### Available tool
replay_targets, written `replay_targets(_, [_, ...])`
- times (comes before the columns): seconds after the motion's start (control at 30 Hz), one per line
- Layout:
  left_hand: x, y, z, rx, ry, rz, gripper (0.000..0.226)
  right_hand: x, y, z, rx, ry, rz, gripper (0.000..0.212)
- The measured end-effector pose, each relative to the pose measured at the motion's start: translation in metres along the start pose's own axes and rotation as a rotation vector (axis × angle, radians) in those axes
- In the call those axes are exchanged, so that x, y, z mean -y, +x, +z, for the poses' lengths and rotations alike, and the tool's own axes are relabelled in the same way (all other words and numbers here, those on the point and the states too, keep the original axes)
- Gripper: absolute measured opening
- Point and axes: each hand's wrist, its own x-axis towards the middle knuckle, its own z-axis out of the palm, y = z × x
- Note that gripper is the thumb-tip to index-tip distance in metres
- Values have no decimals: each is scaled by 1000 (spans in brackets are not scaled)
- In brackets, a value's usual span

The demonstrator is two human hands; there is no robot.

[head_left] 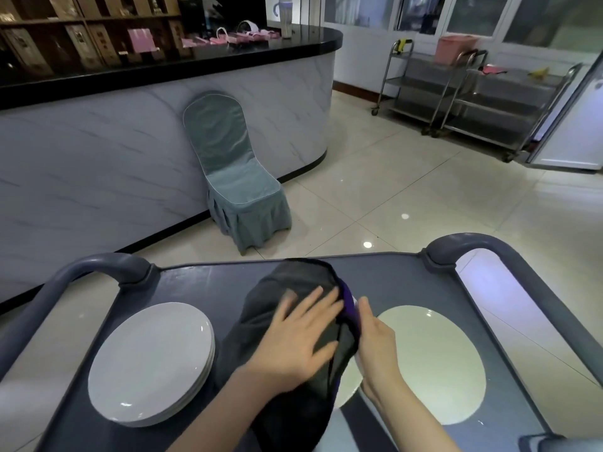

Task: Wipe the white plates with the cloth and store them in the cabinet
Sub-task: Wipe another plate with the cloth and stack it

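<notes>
Dark cloth (293, 419) drapes a white plate (349, 384). Left hand (293, 334) spread flat on the cloth, right hand (375, 340) gripping that plate's rim at the cloth's right edge. Plate stack (150, 363) left of the cloth, single plate (430, 363) right.

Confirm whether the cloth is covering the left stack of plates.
No, the stack of plates lies bare; the cloth is draped further right, under the left hand.

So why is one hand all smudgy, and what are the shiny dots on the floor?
Head view: the left hand on the cloth is motion-blurred, while the right hand gripping the plate looks sharper; the dots are glare, probably lamps mirrored in the glossy floor; the wide lens bends the counter.
</notes>
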Motion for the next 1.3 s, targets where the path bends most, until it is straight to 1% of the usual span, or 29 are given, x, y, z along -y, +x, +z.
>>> replay_targets(0.1, [12,0,-8,29,97,-142,66,6,3,-4,-42,-34,-8,60])
replay_targets(0.2, [14,-17,-1,18,56,-157,62,17,11,-12,-128,11,-19,55])
replay_targets(0.27, [10,-33,7,-38,74,-110,61,23,15,-17,-185,58,-24,42])
replay_targets(0.33, [-3,-45,16,-95,59,-10,55,26,15,-19,-213,90,-13,46])
replay_targets(0.4, [-21,-44,24,-127,79,91,51,21,9,-16,-183,95,14,47])
replay_targets(0.47, [-30,-32,27,-141,65,121,49,14,1,-9,-143,81,32,46])
replay_targets(0.53, [-27,-16,26,-85,60,65,50,3,-3,-6,-110,26,9,54])
replay_targets(0.6, [-16,-3,22,-12,84,-14,57,-4,-5,-3,-100,-11,7,59])
replay_targets(0.73, [11,6,11,11,57,-191,67,5,-4,-2,-118,-35,-6,43])
replay_targets(0.8, [22,1,7,23,79,-218,73,11,1,-8,-128,-20,-18,41])
replay_targets(0.83, [26,-3,6,61,85,-220,73,14,4,-11,-143,-8,-20,39])
replay_targets(0.9, [23,-15,2,102,28,-188,71,22,8,-17,-186,19,-24,35])
replay_targets(0.97, [13,-30,5,102,-34,-125,66,27,8,-21,-225,59,-17,36])
replay_targets(1.07, [-14,-49,21,-27,-28,52,59,24,5,-20,-235,53,-12,46])
replay_targets(1.13, [-27,-45,34,-116,-20,131,57,17,-2,-16,-201,36,25,48])
replay_targets(1.23, [-31,-26,32,-85,33,140,55,2,-13,-10,-87,8,69,50])
replay_targets(1.3, [-24,-13,26,-41,106,147,56,-2,-17,-9,-68,14,105,48])
